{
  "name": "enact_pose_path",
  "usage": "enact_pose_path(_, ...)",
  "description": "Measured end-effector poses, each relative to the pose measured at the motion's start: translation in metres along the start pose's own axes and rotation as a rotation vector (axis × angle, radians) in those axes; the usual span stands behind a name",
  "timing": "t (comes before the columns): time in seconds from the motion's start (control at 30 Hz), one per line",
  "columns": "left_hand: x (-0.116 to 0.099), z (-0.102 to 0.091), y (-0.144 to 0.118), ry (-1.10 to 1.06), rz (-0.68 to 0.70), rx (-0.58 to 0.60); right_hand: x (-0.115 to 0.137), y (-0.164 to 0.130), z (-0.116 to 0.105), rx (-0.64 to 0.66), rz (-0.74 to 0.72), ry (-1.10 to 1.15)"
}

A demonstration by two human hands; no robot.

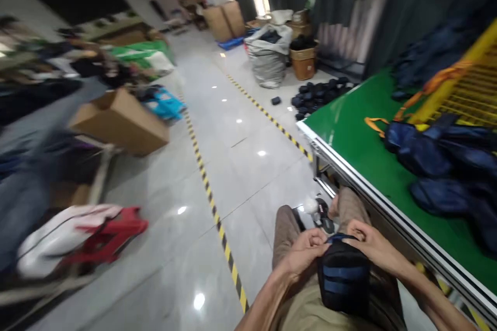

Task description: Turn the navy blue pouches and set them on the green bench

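Observation:
A small dark navy pouch [344, 279] with blue straps rests on my lap near the bottom of the head view. My left hand [306, 251] pinches its top edge on the left side. My right hand [367, 240] grips the same top edge from the right. Both hands are closed on the fabric at the pouch's opening. My knees in tan trousers [285, 227] show below the hands, above the grey floor.
A green table [361, 150] with a metal rim stands at my right, holding a heap of navy bags [442, 165] and a yellow crate [466, 88]. Black pouches [316, 95], a grey sack [267, 57], cardboard boxes [120, 121] and a yellow-black floor line [209, 196] lie ahead.

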State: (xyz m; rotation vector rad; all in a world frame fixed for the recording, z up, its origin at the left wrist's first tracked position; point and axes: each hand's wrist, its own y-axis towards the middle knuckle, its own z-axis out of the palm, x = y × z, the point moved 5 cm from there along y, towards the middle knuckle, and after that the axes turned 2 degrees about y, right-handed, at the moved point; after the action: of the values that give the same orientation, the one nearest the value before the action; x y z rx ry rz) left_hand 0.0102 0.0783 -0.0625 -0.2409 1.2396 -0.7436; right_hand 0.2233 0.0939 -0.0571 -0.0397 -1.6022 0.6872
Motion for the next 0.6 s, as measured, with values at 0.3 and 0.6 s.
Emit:
enact_pose_path(0.3, 0.01, -0.001, 0.051, 1.252, 0.292, 0.016, -0.032, 0.018, -0.025, -0.202, -0.167, -0.607)
enact_pose_path(0.6, 0.023, 0.01, 0.056, 1.367, 0.289, 0.039, -0.001, 0.009, -0.051, 0.051, -0.049, -0.722)
